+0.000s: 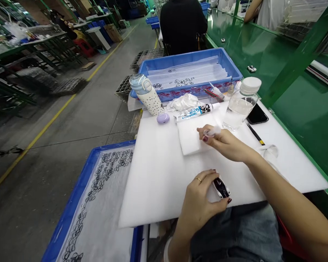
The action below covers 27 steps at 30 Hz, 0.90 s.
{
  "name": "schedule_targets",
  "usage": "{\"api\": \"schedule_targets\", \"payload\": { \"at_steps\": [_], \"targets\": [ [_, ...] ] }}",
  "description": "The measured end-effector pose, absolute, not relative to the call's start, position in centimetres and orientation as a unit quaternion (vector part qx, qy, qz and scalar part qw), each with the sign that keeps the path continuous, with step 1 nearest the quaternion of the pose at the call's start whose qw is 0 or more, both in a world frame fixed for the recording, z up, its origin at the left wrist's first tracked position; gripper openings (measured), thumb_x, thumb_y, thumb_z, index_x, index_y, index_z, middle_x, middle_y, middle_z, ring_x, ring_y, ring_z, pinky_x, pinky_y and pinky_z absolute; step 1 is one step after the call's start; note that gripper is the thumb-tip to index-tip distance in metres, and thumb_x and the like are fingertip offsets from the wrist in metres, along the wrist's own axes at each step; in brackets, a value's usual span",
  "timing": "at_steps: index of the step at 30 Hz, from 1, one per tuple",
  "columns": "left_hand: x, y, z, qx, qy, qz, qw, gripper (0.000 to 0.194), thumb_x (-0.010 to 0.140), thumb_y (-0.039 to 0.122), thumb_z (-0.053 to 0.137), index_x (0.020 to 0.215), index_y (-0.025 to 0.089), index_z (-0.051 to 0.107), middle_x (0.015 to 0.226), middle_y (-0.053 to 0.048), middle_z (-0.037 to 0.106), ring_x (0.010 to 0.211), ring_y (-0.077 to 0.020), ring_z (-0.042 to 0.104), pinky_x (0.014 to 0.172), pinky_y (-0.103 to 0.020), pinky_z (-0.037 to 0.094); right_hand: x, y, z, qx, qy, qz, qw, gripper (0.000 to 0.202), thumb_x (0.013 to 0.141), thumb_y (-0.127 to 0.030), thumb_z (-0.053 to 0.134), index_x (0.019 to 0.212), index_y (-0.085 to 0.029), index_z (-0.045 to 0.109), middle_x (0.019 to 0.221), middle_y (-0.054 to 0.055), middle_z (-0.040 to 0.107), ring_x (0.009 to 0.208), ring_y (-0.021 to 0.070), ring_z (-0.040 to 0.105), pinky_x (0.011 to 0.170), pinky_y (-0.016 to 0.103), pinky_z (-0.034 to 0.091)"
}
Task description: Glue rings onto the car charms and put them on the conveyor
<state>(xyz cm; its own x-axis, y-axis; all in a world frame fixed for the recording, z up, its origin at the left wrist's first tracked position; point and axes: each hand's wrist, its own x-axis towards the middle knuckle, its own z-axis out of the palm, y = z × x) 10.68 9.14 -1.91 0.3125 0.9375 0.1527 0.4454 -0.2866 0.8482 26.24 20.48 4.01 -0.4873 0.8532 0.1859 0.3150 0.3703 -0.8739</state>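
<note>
My left hand point(200, 202) holds a small white toy car point(221, 187) with a black roof and windows, fingertips at its far end and thumb at its near end. The car is low over the white foam sheet point(155, 182) at its front edge. Farther forward, my right hand point(221, 140) is closed in a pinch above a folded white cloth or paper pad point(190, 136). A whitish translucent piece point(213, 131) shows at its fingers; whether it is gripped or worn is unclear, and anything at the fingertips is too small to make out.
Around the sheet's back stand a dotted bottle point(150, 98), purple case point(163, 118), glue tube point(194, 112), clear jar point(239, 105) and phone point(258, 113). Tweezers point(255, 134) lie right. Blue trays point(184, 58) with small dark rings stand behind and left point(90, 163). A person sits ahead.
</note>
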Motion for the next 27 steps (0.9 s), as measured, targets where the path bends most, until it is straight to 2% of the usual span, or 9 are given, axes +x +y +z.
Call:
{"api": "schedule_targets", "payload": {
  "at_steps": [2, 4, 6, 8, 10, 12, 15, 18, 27],
  "targets": [
    [11.1, 8.8, -2.0, 0.698, 0.487, 0.39, 0.351, 0.052, 0.063, 0.015, 0.085, 0.113, 0.017, 0.07, 0.117, -0.01, 0.074, 0.108, -0.0272, 0.07, 0.098, -0.042, 0.058, 26.9, 18.6, 3.8, -0.362, -0.714, 0.437, 0.41, 0.024, 0.102, -0.041, 0.05, 0.089, -0.022, 0.056, 0.098, 0.003, 0.064, 0.105, 0.0217, 0.063, 0.093, 0.035, 0.046],
    [11.5, 8.7, -1.9, 0.681, 0.498, 0.411, 0.346, 0.046, 0.065, 0.014, 0.083, 0.11, 0.016, 0.073, 0.11, -0.009, 0.076, 0.104, -0.0268, 0.071, 0.095, -0.043, 0.059, 27.8, 16.4, 2.8, -0.39, -0.655, 0.436, 0.478, 0.017, 0.102, -0.04, 0.053, 0.098, -0.025, 0.06, 0.097, 0.003, 0.061, 0.093, 0.0186, 0.06, 0.086, 0.033, 0.046],
    [11.7, 9.0, -1.7, 0.672, 0.506, 0.411, 0.351, 0.041, 0.066, 0.014, 0.082, 0.106, 0.015, 0.074, 0.105, -0.009, 0.077, 0.1, -0.0264, 0.071, 0.091, -0.043, 0.06, 28.6, 14.5, 1.4, -0.435, -0.595, 0.448, 0.506, 0.014, 0.1, -0.039, 0.056, 0.108, -0.029, 0.063, 0.087, 0.001, 0.056, 0.077, 0.0161, 0.053, 0.073, 0.031, 0.044],
    [11.8, 9.3, -1.6, 0.666, 0.511, 0.412, 0.354, 0.039, 0.065, 0.015, 0.082, 0.104, 0.015, 0.075, 0.101, -0.008, 0.077, 0.097, -0.0261, 0.071, 0.087, -0.043, 0.06, 29.1, 13.2, 0.4, -0.452, -0.553, 0.474, 0.515, 0.024, 0.095, -0.048, 0.063, 0.111, -0.03, 0.065, 0.085, 0.001, 0.053, 0.074, 0.0167, 0.046, 0.068, 0.031, 0.04],
    [11.7, 9.6, -1.5, 0.665, 0.51, 0.413, 0.355, 0.038, 0.065, 0.017, 0.082, 0.103, 0.015, 0.076, 0.098, -0.007, 0.077, 0.093, -0.0256, 0.07, 0.083, -0.042, 0.06, 29.0, 12.4, 0.6, -0.414, -0.527, 0.509, 0.54, 0.032, 0.089, -0.058, 0.067, 0.103, -0.028, 0.068, 0.083, 0.001, 0.052, 0.073, 0.0177, 0.044, 0.067, 0.033, 0.038],
    [11.7, 9.7, -1.4, 0.665, 0.509, 0.413, 0.358, 0.036, 0.067, 0.018, 0.081, 0.102, 0.015, 0.076, 0.098, -0.008, 0.078, 0.093, -0.0254, 0.07, 0.083, -0.042, 0.059, 28.5, 11.9, 1.7, -0.343, -0.505, 0.572, 0.548, 0.036, 0.089, -0.059, 0.065, 0.08, -0.025, 0.065, 0.071, 0.001, 0.049, 0.065, 0.0171, 0.04, 0.064, 0.034, 0.035],
    [11.7, 9.6, -1.4, 0.663, 0.513, 0.405, 0.365, 0.026, 0.07, 0.02, 0.079, 0.096, 0.017, 0.076, 0.099, -0.008, 0.078, 0.096, -0.0257, 0.069, 0.086, -0.042, 0.058, 27.5, 11.5, 3.6, -0.237, -0.466, 0.669, 0.529, 0.053, 0.095, -0.052, 0.061, 0.055, -0.02, 0.044, 0.05, -0.003, 0.03, 0.052, 0.0133, 0.03, 0.059, 0.033, 0.028],
    [11.8, 9.6, -1.3, 0.664, 0.515, 0.406, 0.359, 0.022, 0.069, 0.02, 0.08, 0.09, 0.018, 0.075, 0.098, -0.008, 0.078, 0.094, -0.0256, 0.07, 0.085, -0.042, 0.059, 26.8, 11.5, 4.0, -0.193, -0.428, 0.696, 0.543, 0.061, 0.093, -0.052, 0.063, 0.052, -0.018, 0.034, 0.045, -0.005, 0.025, 0.047, 0.0103, 0.026, 0.057, 0.032, 0.026],
    [11.9, 9.7, -1.4, 0.665, 0.51, 0.418, 0.35, 0.026, 0.066, 0.019, 0.082, 0.091, 0.017, 0.076, 0.096, -0.008, 0.078, 0.093, -0.0251, 0.07, 0.083, -0.041, 0.059, 27.1, 11.8, 2.9, -0.196, -0.424, 0.715, 0.521, 0.06, 0.093, -0.052, 0.062, 0.053, -0.018, 0.035, 0.047, -0.004, 0.027, 0.049, 0.0103, 0.026, 0.058, 0.033, 0.026]
  ]
}}
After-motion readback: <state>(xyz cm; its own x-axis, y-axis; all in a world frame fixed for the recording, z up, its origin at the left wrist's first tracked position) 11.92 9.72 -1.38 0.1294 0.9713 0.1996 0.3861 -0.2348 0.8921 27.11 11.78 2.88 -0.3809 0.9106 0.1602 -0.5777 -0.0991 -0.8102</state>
